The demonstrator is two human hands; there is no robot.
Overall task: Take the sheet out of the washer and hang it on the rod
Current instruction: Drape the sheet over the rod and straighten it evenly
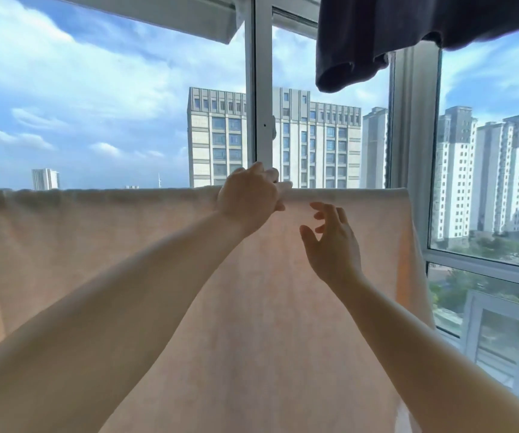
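Sheet (189,276) is already draped over the rod, which is hidden under the top fold; pale peach cloth hangs across most of the view, top edge running level from the far left to its right corner near the window frame (414,120). Step in hand, as I judge it: evening out the top fold. To do it well, work along the fold toward the right corner, tug lightly so the bunched stretch on the left flattens, keep both hanging sides roughly balanced so damp cloth doesn't slide off, and stay clear of the dark garment (408,35) hanging above on the right. Left hand (248,198) is raised on an outstretched arm, back of hand to the camera, fingers curled over the top edge of the sheet, seemingly pinching it at the fold; exact contact of the fingertips is partly hidden behind the hand. Right hand (334,242) sits lower and just to the right, in front of the cloth, fingers spread and loosely bent, holding nothing; whether it touches the fabric cannot be told. Both forearms are bare and angle up from the bottom corners. Washer is not in view. Tower blocks (277,142) and sky show through the glass beyond.
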